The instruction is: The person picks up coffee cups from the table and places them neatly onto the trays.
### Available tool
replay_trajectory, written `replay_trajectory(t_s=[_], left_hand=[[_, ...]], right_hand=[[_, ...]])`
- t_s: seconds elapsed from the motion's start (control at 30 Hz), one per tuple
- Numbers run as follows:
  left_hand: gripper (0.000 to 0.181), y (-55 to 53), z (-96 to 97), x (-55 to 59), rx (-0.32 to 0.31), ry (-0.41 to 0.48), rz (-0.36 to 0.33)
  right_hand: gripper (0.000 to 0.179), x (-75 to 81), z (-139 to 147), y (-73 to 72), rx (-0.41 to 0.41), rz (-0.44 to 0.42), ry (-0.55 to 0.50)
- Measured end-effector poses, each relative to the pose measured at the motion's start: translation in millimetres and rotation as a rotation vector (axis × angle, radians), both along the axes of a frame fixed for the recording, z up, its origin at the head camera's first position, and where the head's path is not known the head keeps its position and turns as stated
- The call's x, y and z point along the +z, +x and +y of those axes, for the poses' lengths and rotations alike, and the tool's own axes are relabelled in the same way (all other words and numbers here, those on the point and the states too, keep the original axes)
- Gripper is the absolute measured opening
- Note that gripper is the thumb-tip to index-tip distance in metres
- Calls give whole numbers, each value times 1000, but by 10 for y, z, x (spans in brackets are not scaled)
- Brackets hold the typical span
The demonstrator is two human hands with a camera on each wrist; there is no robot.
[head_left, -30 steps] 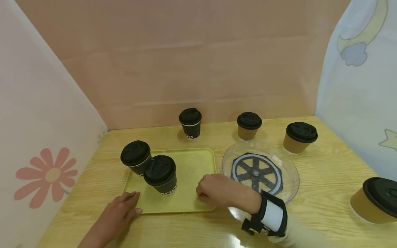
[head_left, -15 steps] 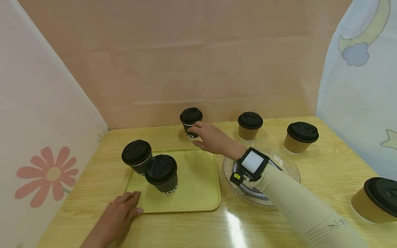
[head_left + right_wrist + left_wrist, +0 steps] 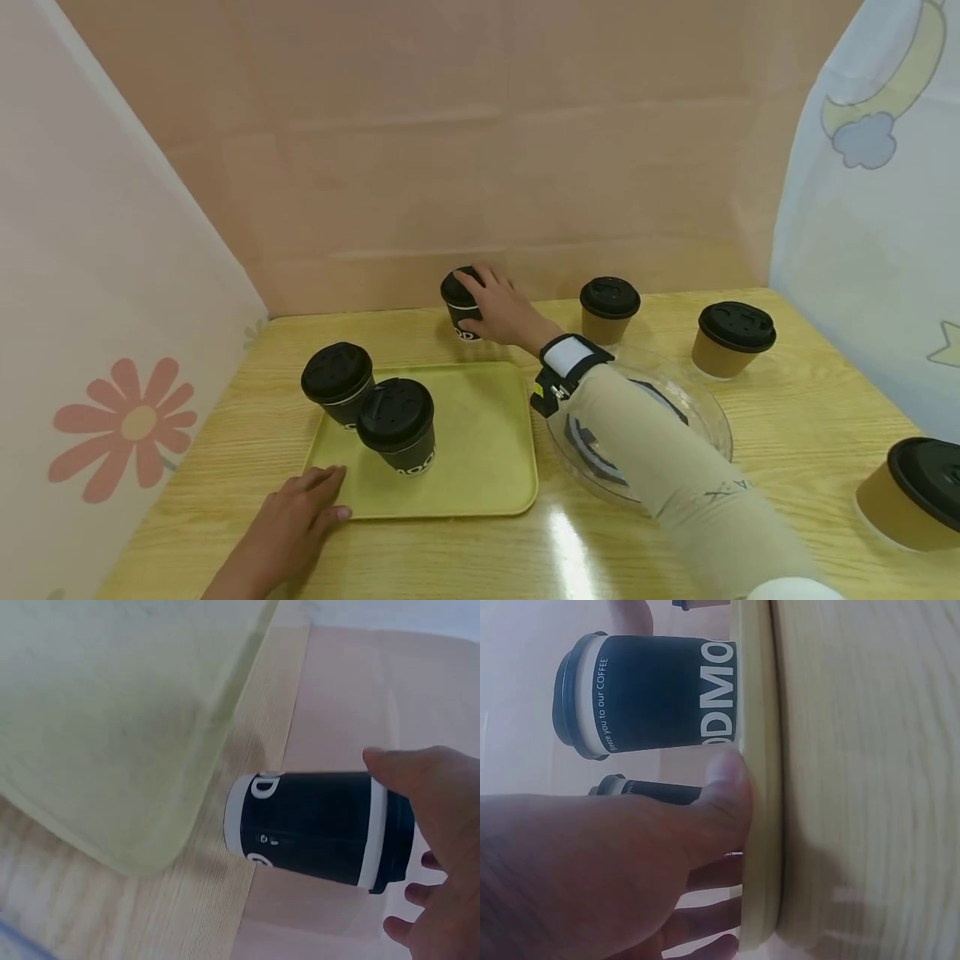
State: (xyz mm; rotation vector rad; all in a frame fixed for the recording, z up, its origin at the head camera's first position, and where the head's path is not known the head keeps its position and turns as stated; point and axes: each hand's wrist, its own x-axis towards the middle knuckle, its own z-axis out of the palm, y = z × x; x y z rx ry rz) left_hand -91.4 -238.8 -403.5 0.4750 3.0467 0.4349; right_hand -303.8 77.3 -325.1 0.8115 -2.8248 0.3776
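My left hand [image 3: 296,521] holds the near left corner of the yellow tray [image 3: 483,450], thumb at the front rim and fingers at the left side. On the tray stands a black paper coffee cup [image 3: 396,425] with a black lid; another black lidded cup [image 3: 337,383] is behind it to the left. Beyond the tray, my right hand [image 3: 502,312] reaches over a third black cup [image 3: 458,317], fingers spread across its lid. In the right wrist view, the thumb is right at the lid's edge of that upright cup [image 3: 307,825], with the other fingers apart below the lid.
Right of the tray lies a round clear plastic dish [image 3: 712,425] with a dark wheel pattern, partly hidden by my right sleeve. Brown lidded cups stand at the back [image 3: 609,308], farther right [image 3: 731,337] and near the right edge [image 3: 911,496]. Cloth hangs behind the table.
My right hand has moved from the tray's right side back and left to the rear black cup, its fingers spreading over the lid. My left hand has stayed at the tray corner.
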Motion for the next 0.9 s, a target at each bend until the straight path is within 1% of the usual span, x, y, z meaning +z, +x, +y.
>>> replay_trajectory(t_s=[0.07, 0.17, 0.33, 0.43, 0.53, 0.73, 0.9], left_hand=[[50, -4, -1, 1, 0, -9, -8], [49, -3, -2, -3, 2, -14, 4], [49, 0, 1, -1, 7, -8, 23], [49, 0, 2, 6, 7, -4, 24], [49, -5, 1, 9, 6, -3, 24], [49, -5, 8, 34, 11, -17, 4], [49, 12, 8, 41, 6, -14, 14]], right_hand=[[79, -10, -22, -72, -12, -3, 2], [81, -30, -48, -164, -34, 0, 16], [84, -69, -74, -253, -65, -18, 26], [85, -96, -91, -277, -81, -35, 38], [82, -120, -111, -295, -89, -51, 28], [75, -146, -113, -320, -57, -60, -72], [74, -163, -116, -322, -40, -75, -108]])
